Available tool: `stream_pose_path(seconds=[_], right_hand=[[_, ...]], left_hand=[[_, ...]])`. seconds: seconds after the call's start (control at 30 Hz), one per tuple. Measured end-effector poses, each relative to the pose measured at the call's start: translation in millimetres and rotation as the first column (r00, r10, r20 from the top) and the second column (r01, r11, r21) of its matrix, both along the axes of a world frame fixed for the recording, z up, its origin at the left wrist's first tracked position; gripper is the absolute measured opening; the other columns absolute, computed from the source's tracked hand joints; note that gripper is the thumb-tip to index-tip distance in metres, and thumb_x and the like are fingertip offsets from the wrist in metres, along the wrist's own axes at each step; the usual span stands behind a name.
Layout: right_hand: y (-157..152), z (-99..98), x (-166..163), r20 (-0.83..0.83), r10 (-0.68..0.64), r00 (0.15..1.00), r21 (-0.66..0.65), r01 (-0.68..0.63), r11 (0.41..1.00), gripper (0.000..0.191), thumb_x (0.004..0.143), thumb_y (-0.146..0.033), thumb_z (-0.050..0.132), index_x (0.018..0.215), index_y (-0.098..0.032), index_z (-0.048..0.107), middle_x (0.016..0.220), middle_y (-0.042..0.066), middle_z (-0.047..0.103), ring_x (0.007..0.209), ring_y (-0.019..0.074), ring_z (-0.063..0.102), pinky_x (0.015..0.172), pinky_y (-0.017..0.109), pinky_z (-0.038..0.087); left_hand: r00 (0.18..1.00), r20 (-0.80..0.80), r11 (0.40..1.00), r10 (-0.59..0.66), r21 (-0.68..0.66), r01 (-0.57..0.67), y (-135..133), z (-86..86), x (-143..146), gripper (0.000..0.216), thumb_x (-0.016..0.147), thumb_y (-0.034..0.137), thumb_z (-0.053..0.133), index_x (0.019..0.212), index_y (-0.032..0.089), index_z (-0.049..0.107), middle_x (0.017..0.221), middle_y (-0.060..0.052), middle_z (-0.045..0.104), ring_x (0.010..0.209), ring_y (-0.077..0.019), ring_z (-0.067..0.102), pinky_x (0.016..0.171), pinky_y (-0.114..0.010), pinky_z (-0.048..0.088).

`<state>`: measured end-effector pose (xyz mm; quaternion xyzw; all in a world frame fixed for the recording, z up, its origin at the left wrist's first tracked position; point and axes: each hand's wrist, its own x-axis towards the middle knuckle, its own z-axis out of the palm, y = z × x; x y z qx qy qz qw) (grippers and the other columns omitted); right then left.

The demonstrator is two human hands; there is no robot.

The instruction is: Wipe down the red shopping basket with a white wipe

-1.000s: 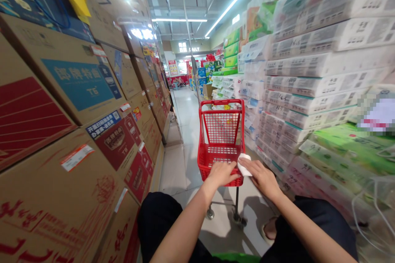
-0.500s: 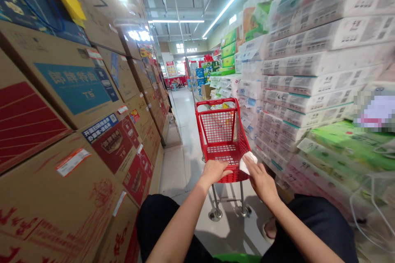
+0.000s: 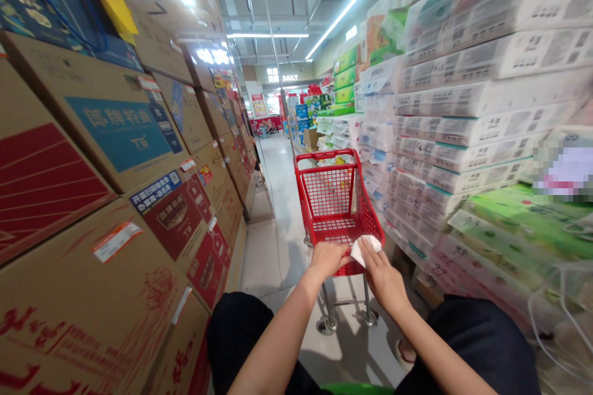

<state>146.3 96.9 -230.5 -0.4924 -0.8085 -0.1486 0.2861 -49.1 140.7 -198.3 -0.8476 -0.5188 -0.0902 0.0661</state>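
Note:
A small red shopping cart [image 3: 328, 192] with a mesh basket stands on the floor between my knees, its near rim toward me. My left hand [image 3: 328, 258] is closed over the left part of that near rim. A folded white cloth [image 3: 365, 249] lies against the middle of the rim. Pressed on it from above is my right hand [image 3: 380, 274], with the fingers bent over the cloth. The cart's basket shows bare red mesh at its bottom.
Stacked cardboard cartons [image 3: 171, 216] wall the left side. On the right rise piles of white tissue packs [image 3: 445, 99] and green packs [image 3: 509, 216]. A tiled aisle [image 3: 273, 173] runs ahead beyond the cart, beside a thin pole [image 3: 278, 43]. Part of a green seat [image 3: 356, 389] shows below me.
My right hand has slid the white cloth leftward along the cart's near rim, closer to my left hand. My left hand stays on the rim, and the view has shifted slightly.

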Motion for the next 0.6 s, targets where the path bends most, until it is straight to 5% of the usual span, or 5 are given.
stream_pose_path(seconds=[0.13, 0.3, 0.6], right_hand=[[1.6, 5.3, 15.1, 0.066, 0.068, 0.996, -0.009, -0.067, 0.998, 0.09, 0.085, -0.001, 0.038, 0.157, -0.029, -0.008, 0.159, 0.0, 0.027, 0.13, 0.023, 0.047, 0.091, 0.034, 0.056], [6.3, 5.5, 46.9, 0.007, -0.044, 0.999, -0.019, 0.044, 0.999, 0.084, 0.087, -0.005, 0.04, 0.158, -0.034, 0.004, 0.158, -0.002, 0.031, 0.111, 0.0229, 0.058, 0.078, 0.033, 0.059], [1.1, -2.6, -2.7, -0.003, 0.072, 0.997, 0.0, -0.072, 0.997, 0.091, 0.081, -0.002, 0.043, 0.158, -0.027, 0.002, 0.157, 0.002, 0.034, 0.135, 0.0229, 0.043, 0.097, 0.036, 0.053]], left_hand=[[1.0, -0.006, 1.0, 0.011, -0.015, -0.011, -1.2, 2.0, 0.4, 0.033, 0.094, 0.054, 0.051, 0.106, 0.027, 0.065, 0.1, -0.005, 0.073, 0.091, -0.023, 0.07, 0.076, -0.031, 0.05], [1.0, 0.007, 1.0, 0.017, -0.022, -0.016, -3.8, 3.7, 1.4, 0.045, 0.093, 0.063, 0.044, 0.106, 0.024, 0.065, 0.098, -0.007, 0.073, 0.09, -0.0236, 0.07, 0.077, -0.031, 0.051], [0.999, 0.015, 0.997, 0.046, -0.062, -0.045, -7.4, 11.7, 18.1, 0.026, 0.095, 0.041, 0.052, 0.112, 0.026, 0.063, 0.102, -0.006, 0.073, 0.093, -0.0238, 0.07, 0.078, -0.033, 0.052]])
